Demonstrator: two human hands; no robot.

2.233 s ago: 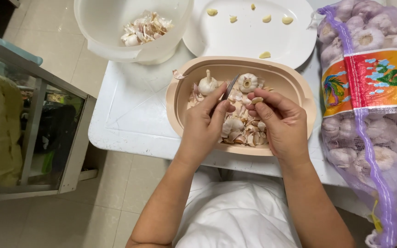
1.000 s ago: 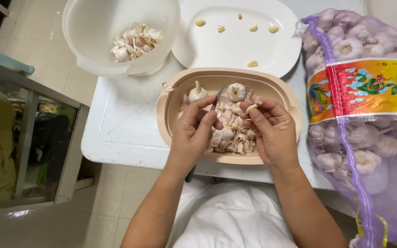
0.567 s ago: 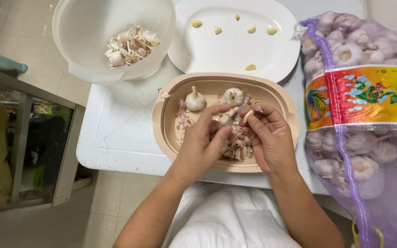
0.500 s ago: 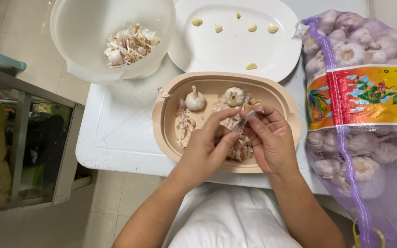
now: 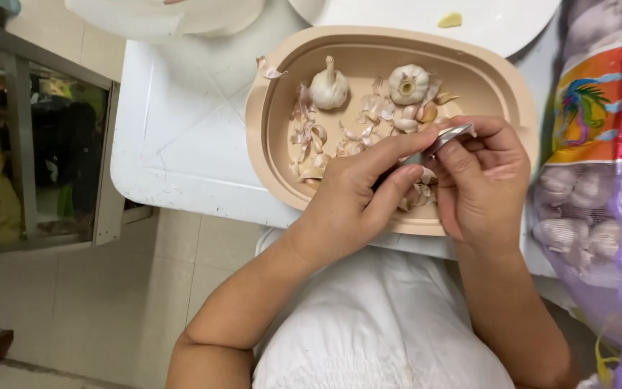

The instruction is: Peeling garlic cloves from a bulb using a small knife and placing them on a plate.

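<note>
Both hands work over a tan oval bowl (image 5: 268, 94) on a white table (image 5: 181, 144). My left hand (image 5: 354, 198) grips a small knife (image 5: 446, 137), index finger laid along its blade, whose tip points right. My right hand (image 5: 484, 180) meets the blade tip with thumb and fingers pinched on a garlic clove that is mostly hidden. In the bowl lie two whole garlic bulbs, one (image 5: 329, 86) at the back left and one (image 5: 408, 83) at the back middle. Loose cloves and papery skins (image 5: 311, 140) lie around them.
A purple mesh sack of garlic bulbs (image 5: 599, 202) with a colourful label fills the right edge. Behind the tan bowl are a white plate (image 5: 498, 21) holding a peeled clove (image 5: 450, 20) and a white basin (image 5: 181, 14). A glass-fronted cabinet (image 5: 37, 144) stands left, over tiled floor.
The view has dropped closer to the tan bowl, cutting off most of the plate and basin. My hands have come together at the bowl's right side, with the knife blade now at my right fingertips.
</note>
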